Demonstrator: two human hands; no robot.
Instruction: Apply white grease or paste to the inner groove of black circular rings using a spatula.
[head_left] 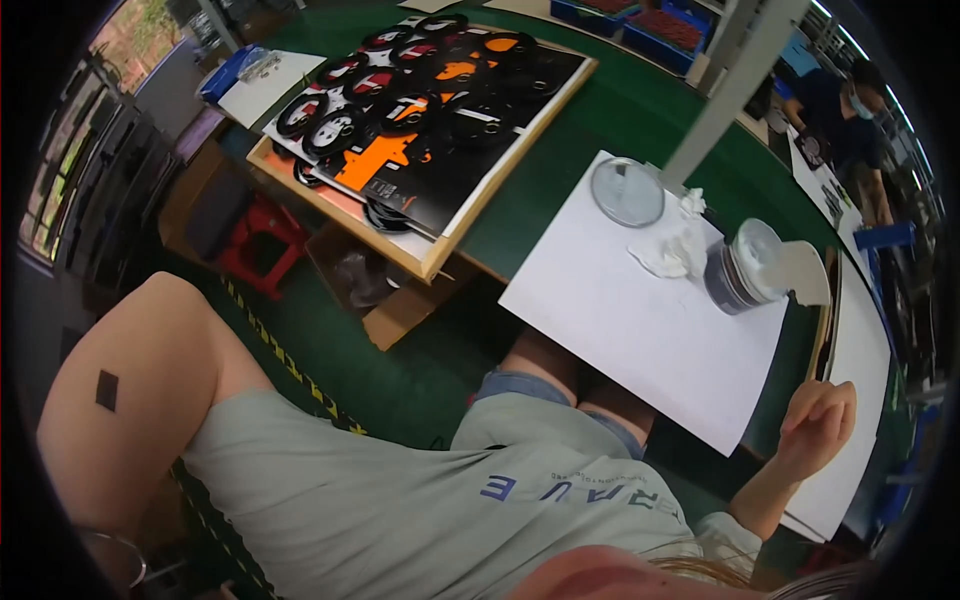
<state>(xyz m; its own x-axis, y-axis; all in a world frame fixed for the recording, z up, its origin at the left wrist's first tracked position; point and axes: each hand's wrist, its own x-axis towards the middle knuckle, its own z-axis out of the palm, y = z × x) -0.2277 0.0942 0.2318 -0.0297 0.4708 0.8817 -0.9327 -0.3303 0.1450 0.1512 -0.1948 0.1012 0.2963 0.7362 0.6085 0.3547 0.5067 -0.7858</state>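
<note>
My right hand [820,425] is at the right, above the edge of a white board [852,400]. Its fingers are curled closed, and whether anything is inside them is hidden. My left arm [130,380] is raised and bent at the left side, with a small dark square on its skin; the left hand is out of sight. In front of me a white sheet [640,330] covers part of the green table. On it are an opened tin [728,280] with a pale flat piece at its rim, a round lid [628,192] and crumpled white tissue [672,252].
A wooden-edged tray [435,262] holds black and orange printed sheets [440,195] and several black rings [335,132]. A metal post [730,95] rises behind the white sheet. Below left stand a red stool [262,240] and a cardboard box [385,325]. Another person [850,120] works at the far right.
</note>
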